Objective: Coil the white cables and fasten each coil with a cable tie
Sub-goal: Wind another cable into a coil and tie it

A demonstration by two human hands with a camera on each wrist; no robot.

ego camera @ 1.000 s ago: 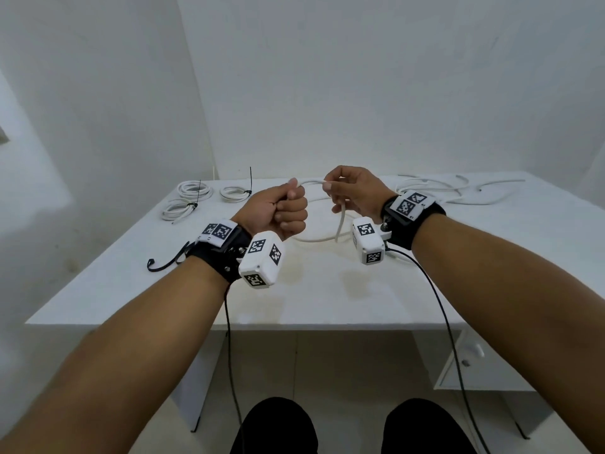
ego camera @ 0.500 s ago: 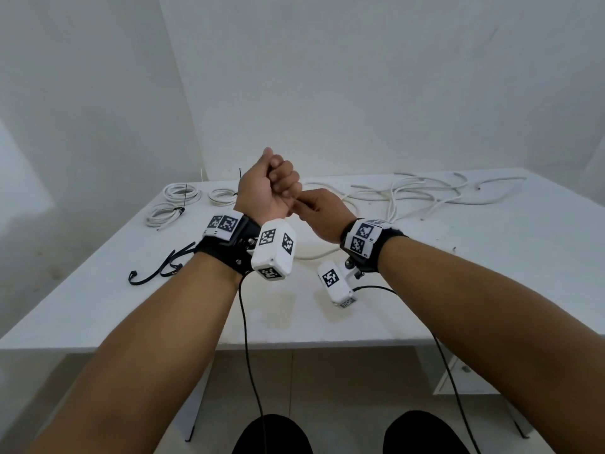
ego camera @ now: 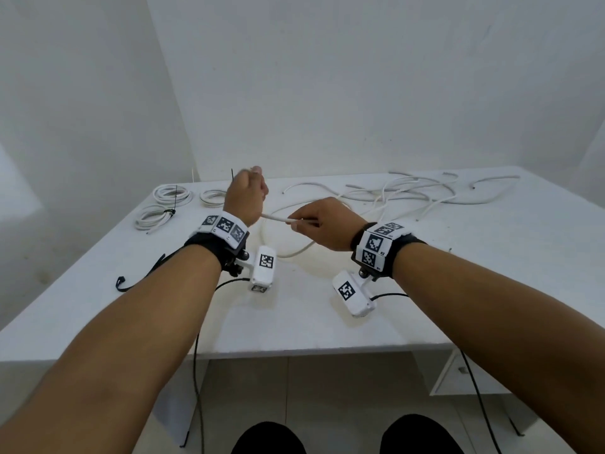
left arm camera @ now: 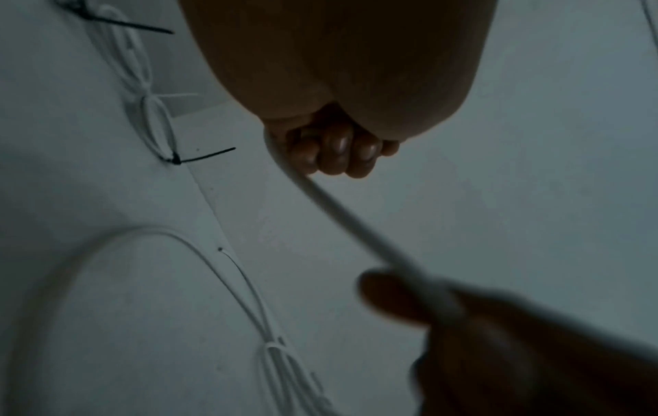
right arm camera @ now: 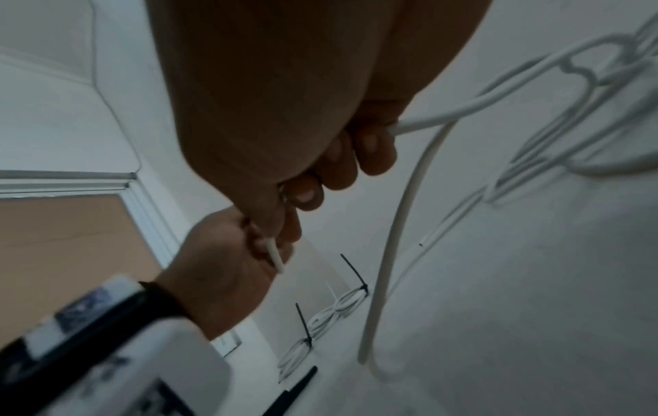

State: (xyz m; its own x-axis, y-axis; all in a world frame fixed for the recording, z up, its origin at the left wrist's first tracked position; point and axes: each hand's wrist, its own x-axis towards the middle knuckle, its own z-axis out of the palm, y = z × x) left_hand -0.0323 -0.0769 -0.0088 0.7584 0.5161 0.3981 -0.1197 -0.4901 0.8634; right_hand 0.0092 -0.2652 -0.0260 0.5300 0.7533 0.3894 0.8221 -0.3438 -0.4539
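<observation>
I see both hands raised above the white table (ego camera: 491,273), with one white cable (ego camera: 278,218) stretched between them.

Left hand (ego camera: 245,196): fingers (left arm camera: 334,153) curled into a fist, closed round the cable. In the left wrist view the cable leaves the fist at the thumb side and runs straight down to the right hand (left arm camera: 498,337), which is blurred there.

Right hand (ego camera: 324,224): fingers curled round the same cable. In the right wrist view the cable (right arm camera: 398,225) comes out past the little-finger side of the right hand (right arm camera: 302,112), drops in a long curve to the table, and a short free end pokes out beside the thumb near the left hand (right arm camera: 221,253). From the head view, the cable's slack forms a wide loop on the table under and between the hands.

Other cables (ego camera: 425,191) lie loose and tangled at the far right of the table, uncoiled.

Far left of the table: three finished coils. One (ego camera: 172,193) carries a black tie, a second (ego camera: 154,217) sits nearer to me with a black tie, and a third (ego camera: 212,196) lies just behind the left hand; a black tie tail stands up above it.

Spare black ties (ego camera: 137,276) lie near the left table edge, partly hidden by my left forearm.

I cannot tell how many turns, if any, the left fist holds.
</observation>
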